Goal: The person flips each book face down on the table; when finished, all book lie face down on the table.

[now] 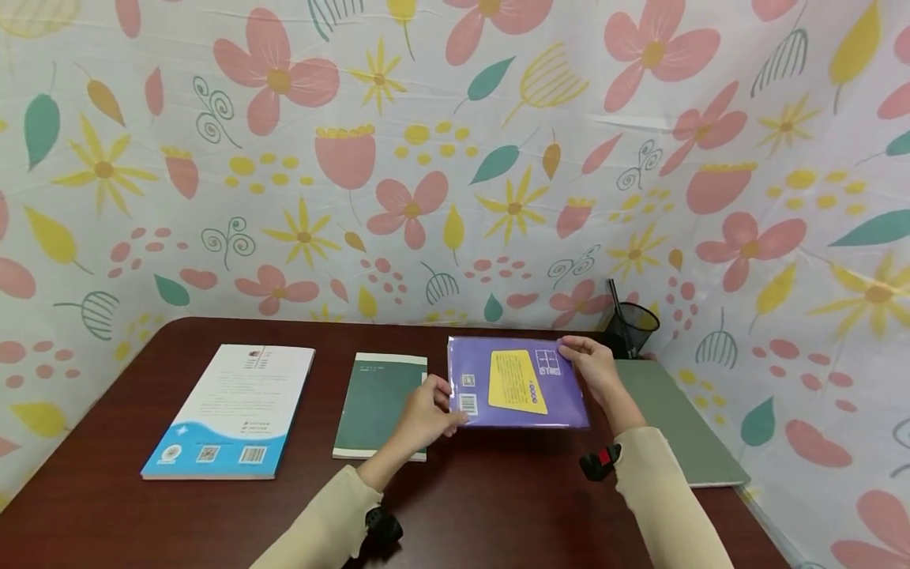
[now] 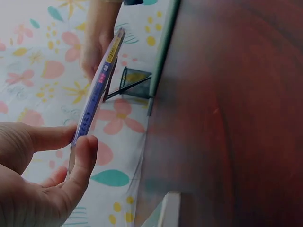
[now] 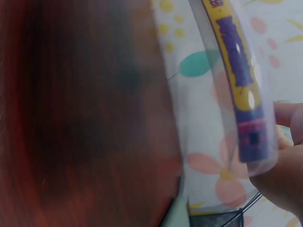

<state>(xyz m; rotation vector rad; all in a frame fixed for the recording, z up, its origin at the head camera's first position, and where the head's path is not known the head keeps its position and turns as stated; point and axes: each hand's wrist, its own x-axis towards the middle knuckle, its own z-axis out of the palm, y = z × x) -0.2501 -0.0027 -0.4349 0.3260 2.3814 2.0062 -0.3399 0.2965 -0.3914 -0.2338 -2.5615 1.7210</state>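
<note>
A purple book [image 1: 476, 395] with a yellow panel and a clear plastic cover is held above the table between both hands. My left hand [image 1: 421, 415] pinches its lower left edge; in the left wrist view the thumb and fingers [image 2: 85, 161] press on either side of the thin spine. At the upper right corner my right hand [image 1: 596, 370] grips the book. The right wrist view shows the spine [image 3: 239, 71] close up, with part of that hand [image 3: 279, 175] behind it. A dark green book [image 1: 380, 403] lies beneath and beside the left hand.
A white and blue book [image 1: 235, 395] lies on the brown table [image 1: 490, 506] at the left. To the right, a grey-green book [image 1: 682, 435] lies partly behind the right forearm. A black mesh pen holder [image 1: 636, 320] with pens stands at the back right, near the floral curtain [image 1: 441, 142].
</note>
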